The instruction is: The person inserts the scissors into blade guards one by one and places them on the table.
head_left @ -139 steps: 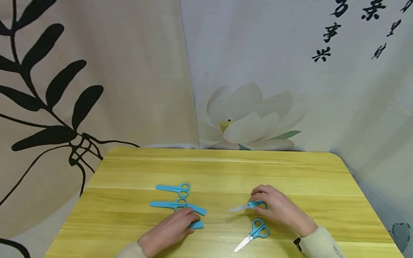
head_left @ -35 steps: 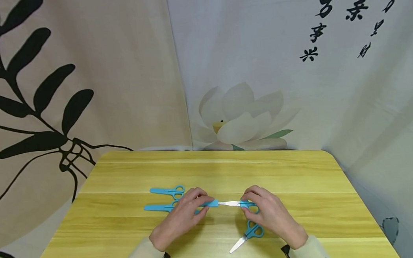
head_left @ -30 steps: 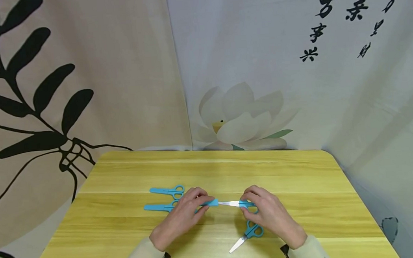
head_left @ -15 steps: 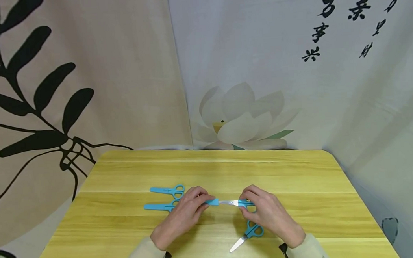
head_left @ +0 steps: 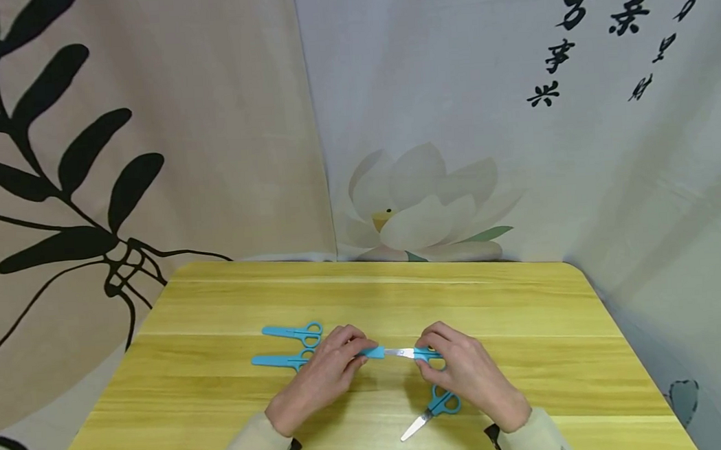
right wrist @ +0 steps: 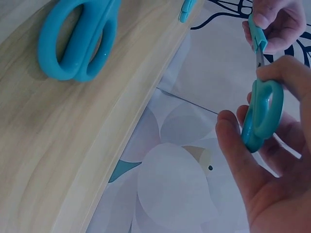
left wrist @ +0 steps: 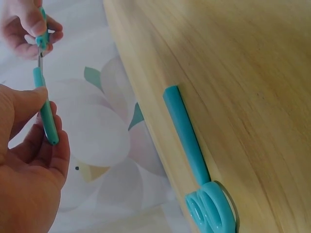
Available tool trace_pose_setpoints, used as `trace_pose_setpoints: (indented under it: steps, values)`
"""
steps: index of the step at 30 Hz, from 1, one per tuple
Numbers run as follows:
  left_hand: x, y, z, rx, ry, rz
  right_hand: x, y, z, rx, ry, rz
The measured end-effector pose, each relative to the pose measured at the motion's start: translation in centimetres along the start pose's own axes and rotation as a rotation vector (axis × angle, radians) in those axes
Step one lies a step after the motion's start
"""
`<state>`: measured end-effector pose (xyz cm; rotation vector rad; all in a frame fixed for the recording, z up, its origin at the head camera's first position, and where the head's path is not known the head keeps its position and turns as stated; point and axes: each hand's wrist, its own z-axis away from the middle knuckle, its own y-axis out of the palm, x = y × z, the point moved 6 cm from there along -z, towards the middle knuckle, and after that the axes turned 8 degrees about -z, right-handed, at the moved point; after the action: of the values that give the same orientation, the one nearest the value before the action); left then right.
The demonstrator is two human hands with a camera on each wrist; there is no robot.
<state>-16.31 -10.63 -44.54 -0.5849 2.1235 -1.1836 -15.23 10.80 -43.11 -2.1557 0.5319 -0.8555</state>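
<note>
In the head view, my left hand (head_left: 323, 373) pinches a light-blue blade cover (head_left: 373, 353) between thumb and fingers. My right hand (head_left: 471, 369) grips the blue handle of a pair of scissors (head_left: 427, 353). Their blade tip is inside the cover's mouth, and a stretch of bare metal shows between the hands. The left wrist view shows the cover (left wrist: 47, 119) held above the table. Below the right hand lies another pair of scissors (head_left: 436, 406) with its blade bare. Two covered pairs, a far one (head_left: 283, 333) and a nearer one (head_left: 276, 361), lie left; my left hand partly hides the nearer.
The wooden table (head_left: 495, 299) has its far edge close to a hanging cloth (head_left: 236, 122) printed with leaves, a lotus and black characters. In the right wrist view, scissor handles (right wrist: 80, 43) lie on the tabletop near the arm.
Since the oldest frame, my left hand has picked up the cover and met the scissors with it. Over the last second the bare blade length has shrunk as the hands drew closer.
</note>
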Motion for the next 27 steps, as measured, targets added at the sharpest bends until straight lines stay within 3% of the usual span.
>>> trace_pose_setpoints:
  steps: [27]
  values:
    - [-0.73,-0.07,-0.29,-0.038,0.008,-0.007,0.43,0.3,-0.39,0.016,0.016,-0.002]
